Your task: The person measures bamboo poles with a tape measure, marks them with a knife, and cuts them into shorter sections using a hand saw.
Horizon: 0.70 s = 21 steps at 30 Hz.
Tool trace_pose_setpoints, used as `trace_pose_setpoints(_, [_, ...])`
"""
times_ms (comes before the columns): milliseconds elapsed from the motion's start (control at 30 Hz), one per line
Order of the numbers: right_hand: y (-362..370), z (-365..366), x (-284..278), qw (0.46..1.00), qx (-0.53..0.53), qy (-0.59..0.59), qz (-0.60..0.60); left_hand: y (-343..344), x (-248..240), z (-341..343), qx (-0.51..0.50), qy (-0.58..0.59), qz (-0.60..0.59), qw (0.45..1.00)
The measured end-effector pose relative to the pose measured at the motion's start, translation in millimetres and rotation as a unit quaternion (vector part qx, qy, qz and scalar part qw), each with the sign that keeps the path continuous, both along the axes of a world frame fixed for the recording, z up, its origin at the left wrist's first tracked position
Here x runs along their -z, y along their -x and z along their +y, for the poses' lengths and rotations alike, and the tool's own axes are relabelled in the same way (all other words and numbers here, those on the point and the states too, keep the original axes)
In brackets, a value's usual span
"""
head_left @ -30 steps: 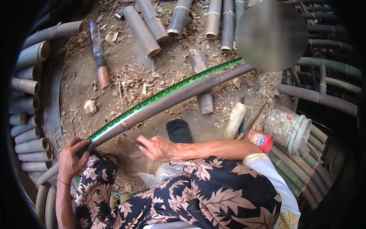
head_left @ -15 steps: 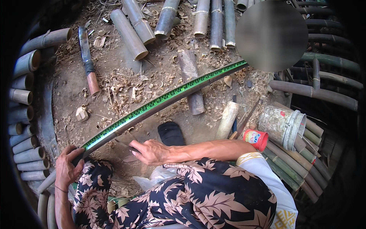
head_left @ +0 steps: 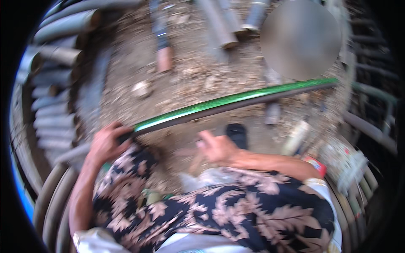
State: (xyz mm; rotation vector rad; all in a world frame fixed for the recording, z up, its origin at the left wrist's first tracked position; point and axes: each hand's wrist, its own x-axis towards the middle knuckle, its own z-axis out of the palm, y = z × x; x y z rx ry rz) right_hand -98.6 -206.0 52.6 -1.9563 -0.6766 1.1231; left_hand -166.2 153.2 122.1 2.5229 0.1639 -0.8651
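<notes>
A long dark bamboo pole (head_left: pixel 236 104) with a shiny green band along its upper side (head_left: pixel 228 98) slants across in front of me, its far end rising to the right. My left hand (head_left: pixel 108 142) is wrapped round it at the left, just above my patterned left knee. Below the pole's middle and apart from it is my right hand (head_left: pixel 219 148), with fingers curled and the index finger pointing left. Motion smears those fingers; I cannot make out what they hold. A dark sandal (head_left: pixel 236 135) shows just beyond the right hand.
A long knife with a wooden handle (head_left: pixel 165 59) lies on the shaving-strewn ground. Cut bamboo lengths (head_left: pixel 55 114) are stacked at the left, and others (head_left: pixel 217 25) lie at the top. A dirty white bucket (head_left: pixel 344 162) and red container (head_left: pixel 316 165) stand at right.
The whole view has swung left, so the scene sits further right and is blurred. My left hand keeps its hold on the pole; the thin blade seen at my right hand is no longer distinct.
</notes>
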Motion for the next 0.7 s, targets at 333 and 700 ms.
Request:
trace_pose_setpoints(333, [-2.5,13.2,2.7,0.999,0.008,-0.037,-0.029,9.3,2.8,2.1,0.025,-0.020,-0.023,0.999])
trace_pose_setpoints(700, [-1.3,14.2,7.2,0.999,0.026,-0.027,-0.025,6.9,5.2,-0.5,0.030,-0.021,-0.037,0.999])
